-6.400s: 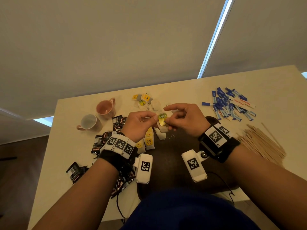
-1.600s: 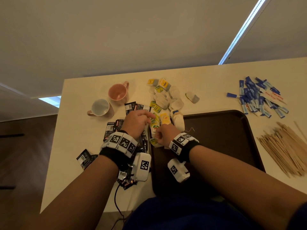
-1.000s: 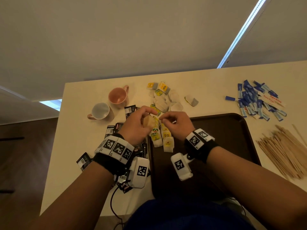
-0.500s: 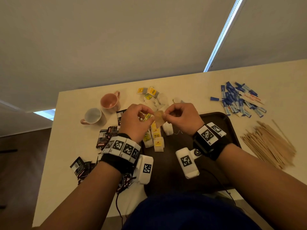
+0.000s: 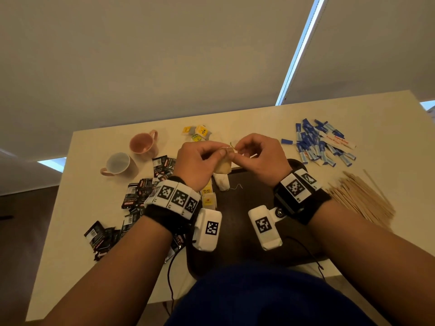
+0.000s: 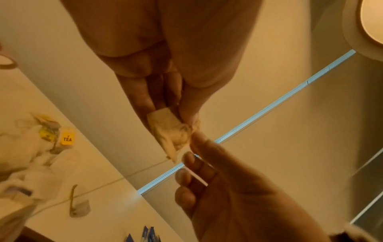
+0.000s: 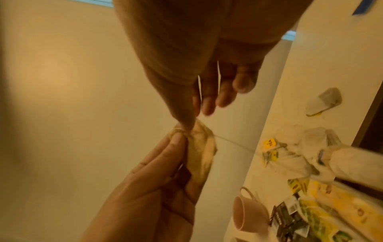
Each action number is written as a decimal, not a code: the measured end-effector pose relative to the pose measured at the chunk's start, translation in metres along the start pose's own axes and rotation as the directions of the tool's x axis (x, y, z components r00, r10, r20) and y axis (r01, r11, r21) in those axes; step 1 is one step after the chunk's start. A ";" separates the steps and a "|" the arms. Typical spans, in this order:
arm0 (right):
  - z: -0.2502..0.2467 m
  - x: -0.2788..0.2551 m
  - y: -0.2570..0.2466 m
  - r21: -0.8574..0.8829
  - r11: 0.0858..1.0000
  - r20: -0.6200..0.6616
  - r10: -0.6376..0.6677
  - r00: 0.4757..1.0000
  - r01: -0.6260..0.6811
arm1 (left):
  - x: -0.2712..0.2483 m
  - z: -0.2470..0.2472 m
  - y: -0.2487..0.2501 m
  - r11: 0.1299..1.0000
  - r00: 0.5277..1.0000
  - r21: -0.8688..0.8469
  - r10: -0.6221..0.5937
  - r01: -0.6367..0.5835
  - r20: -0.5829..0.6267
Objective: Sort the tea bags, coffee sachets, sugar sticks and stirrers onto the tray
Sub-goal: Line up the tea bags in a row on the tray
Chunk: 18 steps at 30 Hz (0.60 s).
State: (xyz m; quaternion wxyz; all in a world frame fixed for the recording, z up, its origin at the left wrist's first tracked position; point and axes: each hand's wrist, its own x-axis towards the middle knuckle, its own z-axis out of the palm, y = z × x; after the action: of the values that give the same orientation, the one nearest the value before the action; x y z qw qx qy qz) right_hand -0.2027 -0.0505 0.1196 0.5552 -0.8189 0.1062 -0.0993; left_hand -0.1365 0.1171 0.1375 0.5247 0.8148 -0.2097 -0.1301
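Both hands hold one pale tea bag [image 5: 223, 164] in the air above the far edge of the dark brown tray [image 5: 249, 203]. My left hand [image 5: 221, 153] pinches its body [image 6: 170, 131]. My right hand [image 5: 235, 151] pinches its top corner [image 7: 199, 155], and a thin string [image 7: 234, 144] trails from there toward the table. Sorted tea bags [image 5: 221, 182] lie in a column on the tray's left side. Black coffee sachets [image 5: 146, 191] lie left of the tray, blue sugar sticks [image 5: 317, 144] far right, wooden stirrers [image 5: 360, 198] right.
A loose heap of tea bags [image 5: 199, 133] lies on the cream table [image 5: 259, 121] beyond the hands. A pink mug [image 5: 143, 144] and a white mug [image 5: 117, 163] stand at the far left. The table's far edge runs just behind them.
About 1.6 s ago my right hand was low at the tray's left side. Both hands have since risen and met on one tea bag; in the last half second they barely moved.
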 end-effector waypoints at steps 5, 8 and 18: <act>-0.002 -0.003 0.003 0.069 0.996 0.144 0.049 0.988 -0.059 | 0.003 0.004 0.008 0.994 0.999 -0.106 0.027 -0.023 0.031; -0.004 -0.003 0.002 0.085 0.994 0.105 0.062 0.992 -0.071 | 0.004 0.001 0.006 0.990 1.000 -0.136 -0.020 0.022 0.017; 0.001 -0.017 0.017 0.100 0.979 0.296 0.141 0.945 -0.178 | 0.009 -0.002 0.015 0.926 0.972 -0.331 -0.219 0.181 -0.083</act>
State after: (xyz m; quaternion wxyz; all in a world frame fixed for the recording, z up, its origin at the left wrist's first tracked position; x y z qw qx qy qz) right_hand -0.2199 -0.0505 0.1027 0.6211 -0.7769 0.0841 0.0595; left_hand -0.1304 0.1088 0.1518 0.6456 0.7419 -0.0700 -0.1668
